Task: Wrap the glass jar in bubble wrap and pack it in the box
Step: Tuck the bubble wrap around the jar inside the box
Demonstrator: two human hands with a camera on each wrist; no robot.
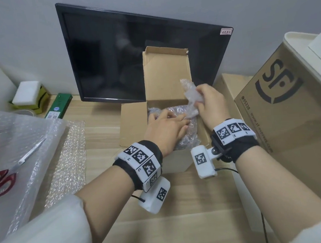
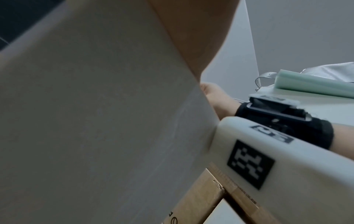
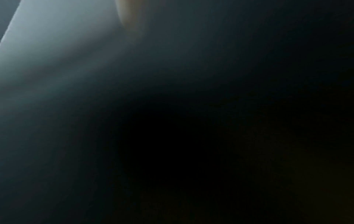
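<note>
An open cardboard box (image 1: 167, 77) stands on the desk in front of the monitor, its lid flap upright. Inside lies a bundle of bubble wrap (image 1: 188, 138); the glass jar itself does not show through it. My left hand (image 1: 166, 128) lies flat on the bundle with fairly straight fingers. My right hand (image 1: 209, 102) grips a loose, crumpled end of the bubble wrap (image 1: 191, 96) above the box's right side. The left wrist view shows only the box's pale outer wall (image 2: 95, 121) and my right wrist (image 2: 220, 101). The right wrist view is dark.
A black monitor (image 1: 141, 56) stands behind the box. A large printed carton (image 1: 288, 116) stands close on the right. At left, red-handled scissors (image 1: 6, 177) lie on a big bubble-wrap sheet (image 1: 14, 135), beside a cut strip (image 1: 69, 160) and a green pack (image 1: 59, 105).
</note>
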